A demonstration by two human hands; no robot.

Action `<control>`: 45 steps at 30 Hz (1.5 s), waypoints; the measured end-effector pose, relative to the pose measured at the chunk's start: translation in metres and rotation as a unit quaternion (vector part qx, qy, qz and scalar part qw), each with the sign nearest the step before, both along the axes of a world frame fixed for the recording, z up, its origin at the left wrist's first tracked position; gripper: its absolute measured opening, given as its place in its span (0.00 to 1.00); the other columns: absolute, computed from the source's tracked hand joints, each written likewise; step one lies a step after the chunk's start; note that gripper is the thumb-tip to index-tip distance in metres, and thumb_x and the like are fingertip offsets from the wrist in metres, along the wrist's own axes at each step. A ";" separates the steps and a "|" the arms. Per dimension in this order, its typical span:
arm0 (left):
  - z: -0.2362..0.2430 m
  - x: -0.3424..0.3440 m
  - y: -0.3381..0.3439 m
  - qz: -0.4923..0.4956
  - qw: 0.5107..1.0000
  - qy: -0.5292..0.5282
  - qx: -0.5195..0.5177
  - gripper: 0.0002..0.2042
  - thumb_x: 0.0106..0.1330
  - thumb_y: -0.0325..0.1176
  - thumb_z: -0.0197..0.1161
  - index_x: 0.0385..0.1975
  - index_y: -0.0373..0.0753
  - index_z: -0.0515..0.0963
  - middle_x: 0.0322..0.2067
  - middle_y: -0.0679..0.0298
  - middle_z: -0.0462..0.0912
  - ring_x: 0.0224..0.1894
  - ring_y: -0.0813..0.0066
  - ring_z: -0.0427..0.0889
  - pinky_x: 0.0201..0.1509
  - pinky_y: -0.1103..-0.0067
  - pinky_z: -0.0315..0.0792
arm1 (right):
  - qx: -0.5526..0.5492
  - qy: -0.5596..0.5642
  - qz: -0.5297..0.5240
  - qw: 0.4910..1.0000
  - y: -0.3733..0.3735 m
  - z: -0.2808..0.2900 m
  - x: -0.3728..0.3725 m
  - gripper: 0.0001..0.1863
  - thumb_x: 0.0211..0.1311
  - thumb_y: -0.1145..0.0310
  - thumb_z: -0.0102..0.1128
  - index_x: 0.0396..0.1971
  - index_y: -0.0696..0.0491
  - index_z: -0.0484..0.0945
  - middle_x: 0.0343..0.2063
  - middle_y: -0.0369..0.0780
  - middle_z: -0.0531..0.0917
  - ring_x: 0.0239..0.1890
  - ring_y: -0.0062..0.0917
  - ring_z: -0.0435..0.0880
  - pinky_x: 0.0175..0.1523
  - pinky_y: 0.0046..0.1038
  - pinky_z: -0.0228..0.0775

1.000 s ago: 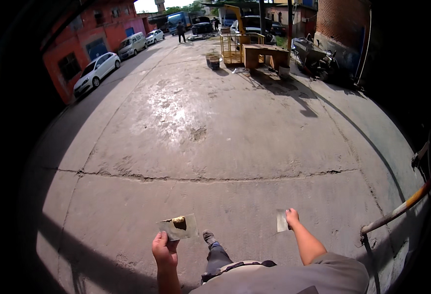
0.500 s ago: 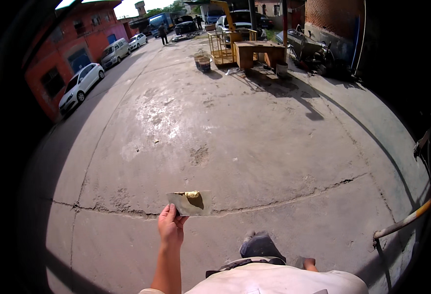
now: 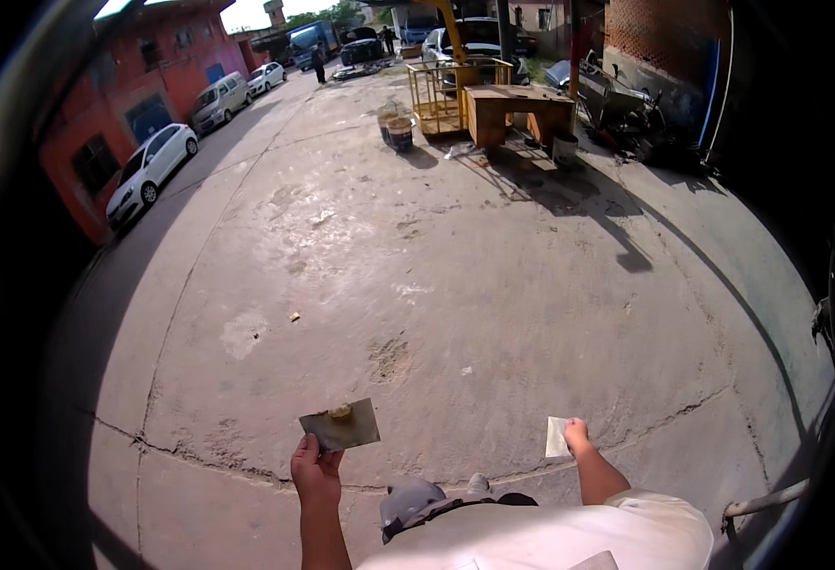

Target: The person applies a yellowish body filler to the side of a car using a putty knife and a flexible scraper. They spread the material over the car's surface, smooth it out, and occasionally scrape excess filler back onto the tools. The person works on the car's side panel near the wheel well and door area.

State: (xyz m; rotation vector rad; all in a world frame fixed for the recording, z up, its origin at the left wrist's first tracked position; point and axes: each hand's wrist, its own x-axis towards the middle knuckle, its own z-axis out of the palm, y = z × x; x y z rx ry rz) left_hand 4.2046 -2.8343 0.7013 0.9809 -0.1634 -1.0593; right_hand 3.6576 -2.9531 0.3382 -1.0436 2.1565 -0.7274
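My left hand (image 3: 316, 470) grips a flat grey rectangular plate (image 3: 359, 434) by its near left corner, thumb on top. On the plate sits a small yellowish lump of paste (image 3: 341, 412) near the far edge, with a brownish patch below it. Out to the right, my right hand (image 3: 577, 435) is closed on the edge of a thin pale rectangular piece (image 3: 556, 437), which looks like a spreader, though its kind is unclear. Both things are held above the ground, well apart from each other.
Cracked concrete ground (image 3: 493, 313) spreads ahead. Farther off are a yellow metal cage (image 3: 436, 100), a wooden desk (image 3: 522, 100) and buckets (image 3: 398, 131). A white car (image 3: 151, 171) is parked at the left beside a red building. A metal rail (image 3: 769, 499) stands close at right.
My right hand has come up and forward from beside my body, bringing the pale piece into view. The plate in my left hand has moved left and lower and tilted. My legs have shifted.
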 end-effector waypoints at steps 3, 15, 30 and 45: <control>-0.004 0.016 -0.054 0.022 1.000 -0.001 0.003 0.10 0.72 0.33 0.50 0.44 0.34 0.72 0.42 0.57 0.81 0.42 0.67 0.83 0.49 0.70 0.80 | -0.035 -0.092 0.035 0.995 -0.138 0.078 0.060 0.13 0.66 0.65 0.53 0.41 0.58 0.78 0.34 0.44 0.83 0.36 0.28 0.80 0.43 0.32 0.71; 0.000 0.137 -0.413 -0.106 0.993 -0.015 -0.055 0.11 0.73 0.34 0.47 0.45 0.34 0.72 0.40 0.60 0.82 0.40 0.72 0.83 0.46 0.75 0.80 | 0.087 -0.242 -0.156 0.954 -0.264 -0.031 0.107 0.15 0.68 0.63 0.53 0.50 0.55 0.75 0.42 0.44 0.81 0.43 0.33 0.80 0.46 0.43 0.74; -0.011 0.202 -0.796 -0.136 0.991 0.011 0.016 0.11 0.73 0.34 0.46 0.46 0.35 0.72 0.43 0.60 0.81 0.45 0.69 0.82 0.53 0.70 0.77 | 0.295 -0.189 -0.415 0.839 -0.528 -0.139 0.127 0.23 0.67 0.58 0.52 0.58 0.53 0.66 0.53 0.44 0.76 0.51 0.42 0.76 0.54 0.52 0.67; -0.042 0.298 -1.148 -0.074 0.996 0.052 0.000 0.11 0.71 0.30 0.46 0.48 0.31 0.70 0.46 0.55 0.79 0.47 0.65 0.81 0.56 0.68 0.76 | -0.065 -0.422 -0.103 0.898 -1.171 0.061 0.320 0.11 0.71 0.61 0.49 0.45 0.50 0.74 0.37 0.37 0.80 0.38 0.28 0.79 0.43 0.39 0.76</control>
